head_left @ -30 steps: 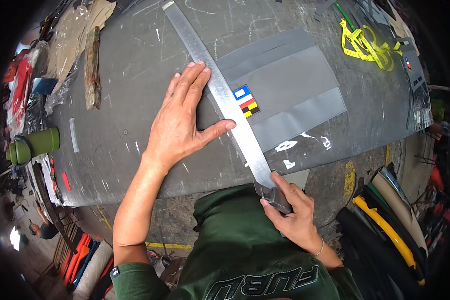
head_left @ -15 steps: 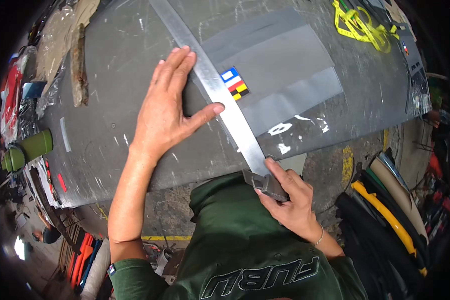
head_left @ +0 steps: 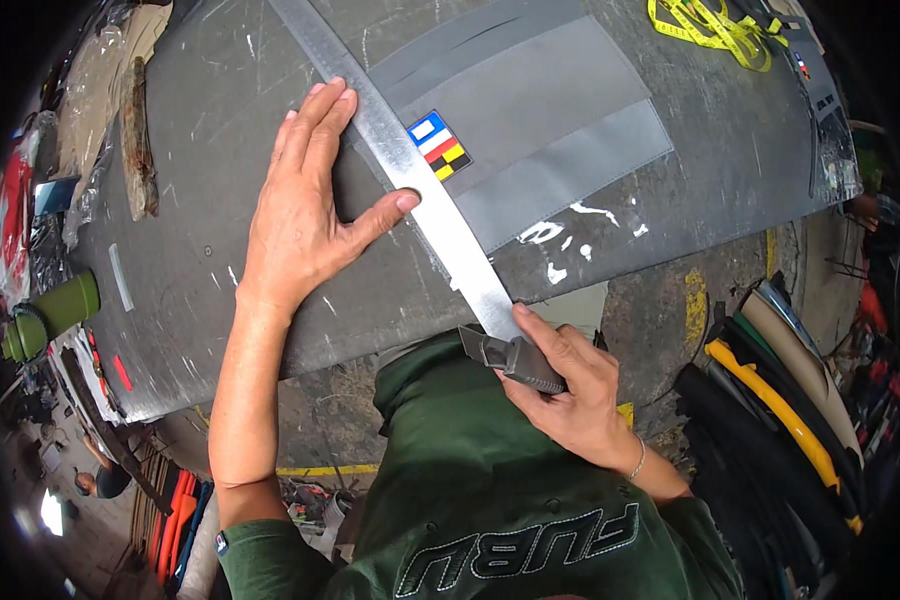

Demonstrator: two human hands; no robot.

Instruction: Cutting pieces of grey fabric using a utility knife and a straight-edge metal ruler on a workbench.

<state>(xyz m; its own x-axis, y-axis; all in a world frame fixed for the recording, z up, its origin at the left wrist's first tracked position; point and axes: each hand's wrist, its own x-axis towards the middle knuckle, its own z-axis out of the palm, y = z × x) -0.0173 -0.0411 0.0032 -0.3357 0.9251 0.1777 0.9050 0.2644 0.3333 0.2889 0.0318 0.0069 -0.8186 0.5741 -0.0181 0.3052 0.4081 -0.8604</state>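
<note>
Right hand [head_left: 570, 395] is closed around a grey utility knife [head_left: 515, 360], fingers wrapped over the handle, blade end tucked against the near end of the long metal ruler [head_left: 420, 185], right at the worktable's [head_left: 220, 110] near edge. Can't make out the blade tip itself. Left hand [head_left: 305, 205] isn't gripping anything: flat, fingers spread, palm down on the dark sheet beside the ruler, w/ fingertips and thumb tip pressing onto the ruler's left edge about mid-length.

Key relation: ruler's long axis runs diagonally, from the knife at the near end up and away to the left, off the far side of the table. So the knife sits at the ruler's near tip, on its left edge as far as I can tell, and the whole length of the ruler lies ahead of the right hand, away from the body. Left hand is further up the ruler than the right; right is nearest the near end.

Just right of the ruler, touching or partly under it, lies a grey rectangular fabric panel [head_left: 545, 115] w/ a small multicolour striped patch [head_left: 440, 145] at its near-left corner, just beside the ruler's edge. Well right of the ruler, at the table's far corner, a yellow tape measure [head_left: 715, 25] in a loose tangle. Well left of it, a green bottle [head_left: 55, 315] on its side at the table's edge.
</note>
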